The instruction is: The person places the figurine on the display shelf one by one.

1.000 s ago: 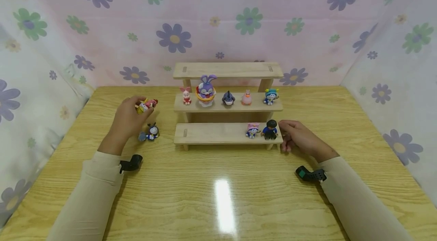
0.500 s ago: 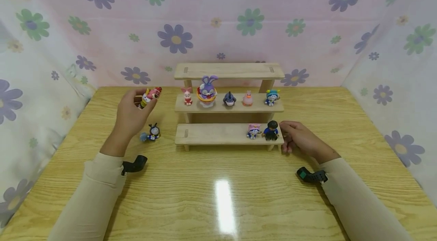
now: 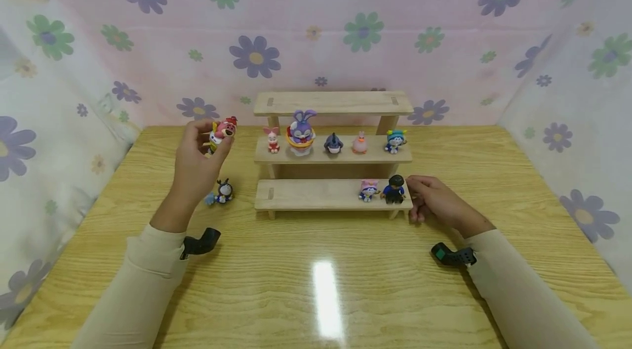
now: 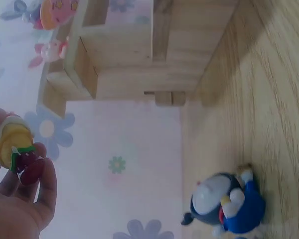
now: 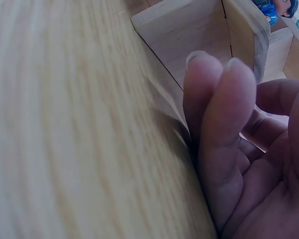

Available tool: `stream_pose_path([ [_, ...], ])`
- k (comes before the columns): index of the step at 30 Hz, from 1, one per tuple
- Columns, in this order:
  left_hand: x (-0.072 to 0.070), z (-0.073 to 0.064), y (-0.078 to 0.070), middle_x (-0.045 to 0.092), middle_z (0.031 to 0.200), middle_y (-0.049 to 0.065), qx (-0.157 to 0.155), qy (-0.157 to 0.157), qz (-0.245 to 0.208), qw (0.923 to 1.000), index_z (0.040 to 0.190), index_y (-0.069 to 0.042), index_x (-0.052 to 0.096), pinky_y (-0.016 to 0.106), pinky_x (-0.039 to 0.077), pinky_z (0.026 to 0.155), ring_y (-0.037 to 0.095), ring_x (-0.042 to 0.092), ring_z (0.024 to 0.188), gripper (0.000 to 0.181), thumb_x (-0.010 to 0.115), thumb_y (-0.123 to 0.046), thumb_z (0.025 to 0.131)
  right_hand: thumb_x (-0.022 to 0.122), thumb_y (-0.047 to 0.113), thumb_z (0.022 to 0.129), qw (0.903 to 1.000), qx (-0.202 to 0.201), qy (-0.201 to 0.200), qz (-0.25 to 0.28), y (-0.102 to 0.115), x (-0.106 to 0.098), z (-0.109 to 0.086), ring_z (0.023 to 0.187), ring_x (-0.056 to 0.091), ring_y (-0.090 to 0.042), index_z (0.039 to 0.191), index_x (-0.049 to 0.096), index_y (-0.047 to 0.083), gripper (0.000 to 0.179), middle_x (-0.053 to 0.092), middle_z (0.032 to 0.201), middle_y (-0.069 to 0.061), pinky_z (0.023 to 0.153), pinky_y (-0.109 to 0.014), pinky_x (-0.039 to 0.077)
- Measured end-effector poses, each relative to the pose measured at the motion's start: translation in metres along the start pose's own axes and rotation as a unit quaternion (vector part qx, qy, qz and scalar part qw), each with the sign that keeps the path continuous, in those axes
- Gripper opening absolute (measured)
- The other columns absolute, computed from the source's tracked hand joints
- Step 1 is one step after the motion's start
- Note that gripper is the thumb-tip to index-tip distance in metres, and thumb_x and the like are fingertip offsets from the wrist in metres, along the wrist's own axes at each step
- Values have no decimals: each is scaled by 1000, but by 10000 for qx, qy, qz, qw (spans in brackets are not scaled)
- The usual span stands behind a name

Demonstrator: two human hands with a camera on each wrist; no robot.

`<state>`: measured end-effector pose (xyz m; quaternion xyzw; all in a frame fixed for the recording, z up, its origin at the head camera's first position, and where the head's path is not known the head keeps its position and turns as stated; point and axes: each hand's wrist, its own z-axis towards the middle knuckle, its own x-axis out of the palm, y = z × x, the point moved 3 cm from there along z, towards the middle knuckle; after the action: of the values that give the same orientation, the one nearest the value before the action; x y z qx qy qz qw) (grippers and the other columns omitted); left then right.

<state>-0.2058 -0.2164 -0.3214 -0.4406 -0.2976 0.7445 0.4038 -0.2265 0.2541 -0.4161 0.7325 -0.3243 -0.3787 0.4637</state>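
My left hand (image 3: 197,165) pinches a pink bear figurine (image 3: 226,129) with a red top, held up left of the stepped wooden shelf (image 3: 306,194). In the left wrist view the bear figurine's yellow part (image 4: 15,139) and a red, green-edged part show between thumb and fingers. Below that hand, a dark-hooded blue-and-white figurine (image 3: 224,191) is on the table. My right hand (image 3: 436,201) rests on the table with loosely bent fingers, its fingertips right at the right end of the lowest tier. In the right wrist view, its fingers (image 5: 224,109) overlap the shelf's side.
On the middle tier stand a piglet figurine (image 3: 272,140), a purple rabbit figurine (image 3: 301,134), a grey-blue figurine (image 3: 333,144), a pink figurine (image 3: 360,143) and a blue-hatted figurine (image 3: 395,142). The lowest tier bears a pink-hatted figurine (image 3: 368,191) and a black-haired doll (image 3: 394,191).
My left hand has lifted the bear figurine higher and moved it slightly right, turning it more upright. The right hand has stayed at the shelf's end.
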Motion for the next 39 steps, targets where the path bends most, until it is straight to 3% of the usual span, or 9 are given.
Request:
stream_pose_path([
  [3, 3, -3, -7, 52, 122, 4, 160, -56, -230, 9996, 133, 3, 45, 18, 41, 81, 7, 53, 98, 45, 64, -18, 99, 32, 44, 110, 10000, -32, 10, -29, 1, 1, 0, 60, 65, -17, 123, 56, 2, 51, 67, 82, -10, 53, -33, 56],
  [8, 9, -8, -20, 52, 114, -7, 503, -120, -480, 9975, 127, 5, 48, 15, 46, 77, 9, 58, 94, 40, 66, -11, 96, 31, 43, 110, 10000, -56, 37, -16, 1, 2, 2, 60, 65, -17, 121, 57, 2, 49, 66, 80, -10, 53, -33, 56],
  [16, 19, -15, -38, 57, 120, 7, 747, 117, -785, 9940, 125, 3, 50, 15, 49, 79, 13, 60, 96, 38, 69, -6, 93, 31, 44, 110, 9999, -83, 54, -48, 4, 1, 3, 59, 64, -17, 116, 57, 3, 50, 66, 81, -10, 52, -33, 56],
  [21, 28, -20, -47, 60, 122, 7, 714, 451, -823, 9930, 128, 1, 54, 16, 50, 81, 13, 60, 98, 42, 72, -6, 91, 32, 42, 110, 10000, -50, 33, -45, 5, 2, 3, 59, 64, -17, 115, 57, 2, 48, 66, 82, -11, 52, -33, 56],
  [31, 56, -28, -60, 62, 124, 11, 1149, 873, -848, 9859, 128, -3, 62, 17, 53, 85, 16, 63, 101, 39, 74, -5, 90, 32, 42, 110, 10000, -27, -9, -59, 3, -1, 4, 58, 65, -18, 117, 57, 2, 48, 65, 81, -11, 52, -34, 56],
  [39, 74, -32, -67, 59, 124, 11, 1009, 1171, -1074, 9821, 125, -3, 60, 21, 55, 84, 19, 64, 101, 38, 74, -6, 90, 32, 43, 110, 10000, 9, -5, -48, 2, 0, 1, 58, 64, -18, 115, 56, 1, 49, 66, 80, -12, 51, -34, 55],
])
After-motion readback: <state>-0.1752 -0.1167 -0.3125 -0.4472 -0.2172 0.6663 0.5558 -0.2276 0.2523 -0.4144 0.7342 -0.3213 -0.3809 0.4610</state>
